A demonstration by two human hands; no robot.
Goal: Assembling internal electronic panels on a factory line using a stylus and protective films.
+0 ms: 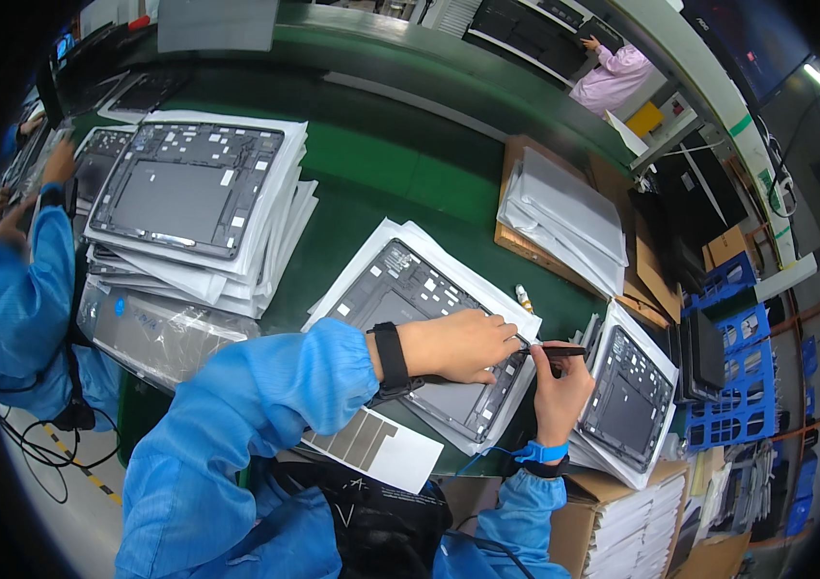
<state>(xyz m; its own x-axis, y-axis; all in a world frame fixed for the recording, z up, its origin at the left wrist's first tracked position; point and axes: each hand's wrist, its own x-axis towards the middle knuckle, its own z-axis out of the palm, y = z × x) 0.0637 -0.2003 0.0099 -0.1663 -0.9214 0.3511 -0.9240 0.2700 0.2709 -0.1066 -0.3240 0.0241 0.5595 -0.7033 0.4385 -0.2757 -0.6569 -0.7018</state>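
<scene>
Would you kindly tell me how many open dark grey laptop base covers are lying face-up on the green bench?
3: one on the tall left stack, one under the person's left hand, one on the right stack. More may lie hidden within the stacks.

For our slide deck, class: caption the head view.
Left hand steadies a dark laptop panel while right hand holds black tweezers over it.

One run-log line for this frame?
left hand: pressing on dark grey laptop base panel | right hand: holding thin black tweezers at panel edge | green belt
</scene>
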